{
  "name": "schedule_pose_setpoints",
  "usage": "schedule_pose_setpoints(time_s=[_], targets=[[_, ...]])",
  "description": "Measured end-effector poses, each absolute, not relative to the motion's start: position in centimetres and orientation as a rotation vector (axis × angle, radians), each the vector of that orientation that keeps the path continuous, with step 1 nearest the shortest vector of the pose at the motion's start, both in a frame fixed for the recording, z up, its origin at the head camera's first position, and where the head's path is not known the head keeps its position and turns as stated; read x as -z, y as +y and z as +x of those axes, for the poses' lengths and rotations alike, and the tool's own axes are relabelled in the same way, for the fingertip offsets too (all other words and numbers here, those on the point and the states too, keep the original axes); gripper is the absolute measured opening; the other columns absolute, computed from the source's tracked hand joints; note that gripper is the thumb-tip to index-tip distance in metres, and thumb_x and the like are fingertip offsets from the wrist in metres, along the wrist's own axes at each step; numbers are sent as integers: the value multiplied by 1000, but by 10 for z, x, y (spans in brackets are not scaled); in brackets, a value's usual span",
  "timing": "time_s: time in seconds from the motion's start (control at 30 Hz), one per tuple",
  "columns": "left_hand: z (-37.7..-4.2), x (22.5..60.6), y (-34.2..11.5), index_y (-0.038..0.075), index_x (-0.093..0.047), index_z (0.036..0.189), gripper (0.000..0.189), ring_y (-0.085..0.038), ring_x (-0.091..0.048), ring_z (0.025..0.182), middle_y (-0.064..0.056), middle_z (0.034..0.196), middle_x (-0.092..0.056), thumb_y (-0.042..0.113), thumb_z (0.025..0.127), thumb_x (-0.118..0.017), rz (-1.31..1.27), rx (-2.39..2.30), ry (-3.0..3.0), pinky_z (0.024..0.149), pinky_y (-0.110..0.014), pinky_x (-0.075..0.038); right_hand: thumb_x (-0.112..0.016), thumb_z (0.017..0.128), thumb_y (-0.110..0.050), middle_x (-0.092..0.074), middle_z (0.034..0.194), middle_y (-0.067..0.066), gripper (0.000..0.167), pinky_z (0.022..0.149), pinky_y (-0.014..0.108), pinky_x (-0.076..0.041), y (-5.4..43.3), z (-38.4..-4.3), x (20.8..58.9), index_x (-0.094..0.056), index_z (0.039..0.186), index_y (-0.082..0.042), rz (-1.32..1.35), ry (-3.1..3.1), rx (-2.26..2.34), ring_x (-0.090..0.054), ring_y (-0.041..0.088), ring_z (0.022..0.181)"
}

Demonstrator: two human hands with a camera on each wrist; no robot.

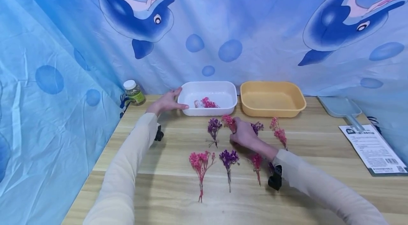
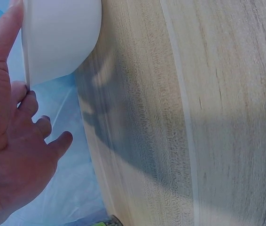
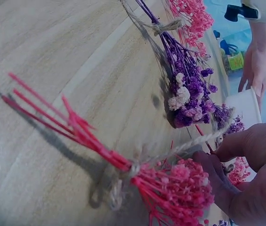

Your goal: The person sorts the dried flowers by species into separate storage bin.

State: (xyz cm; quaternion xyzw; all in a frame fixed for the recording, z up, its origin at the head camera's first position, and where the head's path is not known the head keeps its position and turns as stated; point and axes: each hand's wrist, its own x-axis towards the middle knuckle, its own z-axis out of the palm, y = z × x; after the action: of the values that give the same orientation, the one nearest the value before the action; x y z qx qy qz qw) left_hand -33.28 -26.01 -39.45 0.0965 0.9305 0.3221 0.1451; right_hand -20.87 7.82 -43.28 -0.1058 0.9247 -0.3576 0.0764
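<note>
My left hand (image 1: pixel 167 102) holds the left end of a white plastic basin (image 1: pixel 207 112), its thumb on the front rim. In the left wrist view, fingertips meet the basin's rim while the outer fingers hang loose. Inside the basin lie some pink dried flowers (image 1: pixel 208 103). My right hand (image 1: pixel 245 134) pinches the stems of a pink dried flower bunch (image 1: pixel 228 121) just in front of the basin. Beside it are a purple bunch (image 1: pixel 214 127) and another purple bunch (image 1: pixel 256 127), partly hidden by the hand. A pink bunch tied with twine (image 3: pixel 175 188) lies close below my right hand.
More bunches lie nearer me, including a pink one (image 1: pixel 200 163) and a purple one (image 1: pixel 228 159). A yellow basin (image 1: pixel 272 111) stands right of the white one. A capped jar (image 1: pixel 135 94) is at left; a dustpan (image 1: pixel 341 108) and printed card (image 1: pixel 374 150) are at right.
</note>
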Motion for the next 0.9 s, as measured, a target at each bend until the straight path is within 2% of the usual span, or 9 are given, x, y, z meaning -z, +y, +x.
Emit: schedule_pose_setpoints(time_s=[0.23, 0.4, 0.67, 0.9], targets=[[-333, 398, -262, 18, -10, 162, 118, -44, -6, 148, -22, 165, -3, 51, 75, -84, 263, -929, 2675, 116, -63, -10, -77, 74, 0, -60, 70, 5, 76, 43, 29, -48, 82, -209, 430, -43, 142, 7, -331, 2786, 1093, -53, 18, 50], [-332, 396, -260, 19, -11, 162, 114, -43, -6, 149, -22, 165, -4, 46, 78, -84, 263, -931, 2682, 117, -62, -10, -76, 74, 1, -61, 68, 5, 78, 40, 29, -47, 86, -208, 427, -41, 145, 5, -351, 2782, 1147, -54, 19, 48], [-331, 394, -259, 18, -12, 162, 112, -43, -7, 149, -22, 165, -5, 44, 79, -83, 274, -921, 2691, 117, -61, -11, -72, 76, 7, -63, 76, 6, 80, 46, 30, -51, 93, -203, 416, -39, 148, -1, -355, 2720, 1200, -58, 20, 57], [-330, 395, -260, 17, -13, 162, 112, -43, -8, 149, -22, 165, -7, 44, 79, -83, 288, -917, 2703, 117, -61, -12, -72, 79, 4, -63, 72, 3, 75, 46, 30, -51, 98, -201, 411, -41, 147, 0, -457, 2772, 1173, -57, 17, 56]])
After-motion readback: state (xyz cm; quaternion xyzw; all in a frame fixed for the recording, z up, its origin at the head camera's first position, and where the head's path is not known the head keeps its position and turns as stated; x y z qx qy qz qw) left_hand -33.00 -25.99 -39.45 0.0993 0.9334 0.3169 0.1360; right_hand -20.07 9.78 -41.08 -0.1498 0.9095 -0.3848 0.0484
